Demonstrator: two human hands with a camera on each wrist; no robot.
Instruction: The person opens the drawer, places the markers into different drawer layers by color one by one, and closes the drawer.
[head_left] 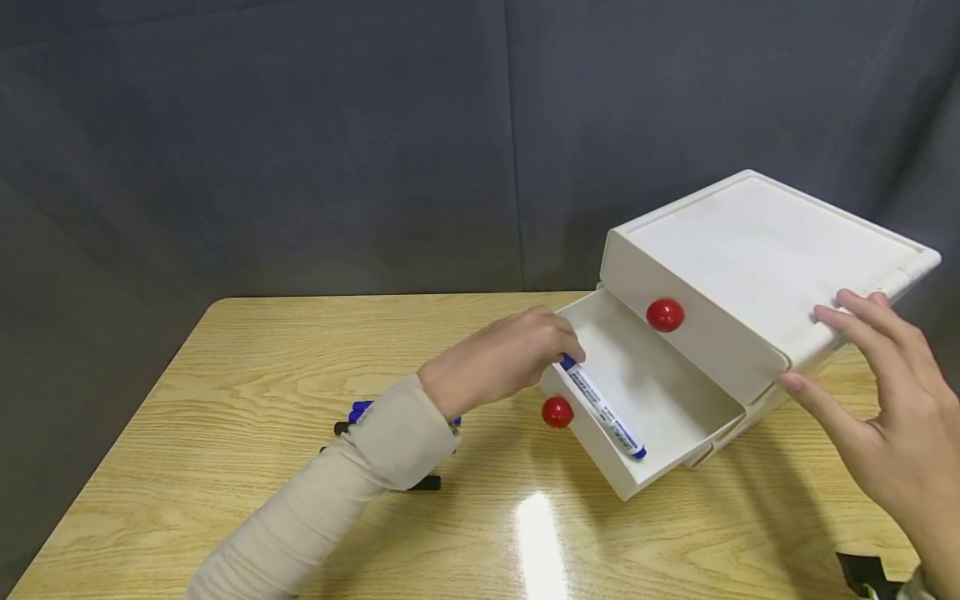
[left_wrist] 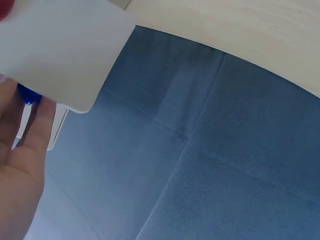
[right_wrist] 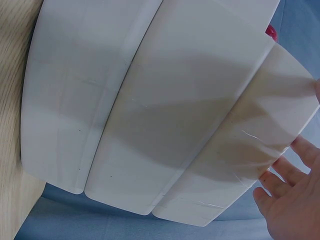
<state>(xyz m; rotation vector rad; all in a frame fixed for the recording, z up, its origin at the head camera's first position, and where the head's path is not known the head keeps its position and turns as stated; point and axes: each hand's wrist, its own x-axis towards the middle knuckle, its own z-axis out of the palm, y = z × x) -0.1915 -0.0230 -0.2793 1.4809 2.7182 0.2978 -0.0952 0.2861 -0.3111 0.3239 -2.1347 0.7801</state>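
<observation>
**Left hand [head_left: 517, 352] is setting a marker [head_left: 602, 406] into an open drawer [head_left: 660, 387]**

The step in hand looks like placing: the marker is lying at a slant just behind the drawer's front wall [head_left: 596, 442] (whether it is touching the floor there, I cannot tell). The next move probably calls for easing the pinch and lifting the fingers clear of the rim. The left hand is arching over that wall, its back facing up — thumb and fingers are pinching the marker's blue upper end. The right hand [head_left: 892, 400] is holding its fingers spread, the tips resting along the side edge of the white drawer unit [head_left: 780, 258] — apparently steadying it. What look like more markers [head_left: 425, 483] are lying on the table [head_left: 195, 433], partly hidden by the left sleeve [head_left: 300, 517].
</observation>
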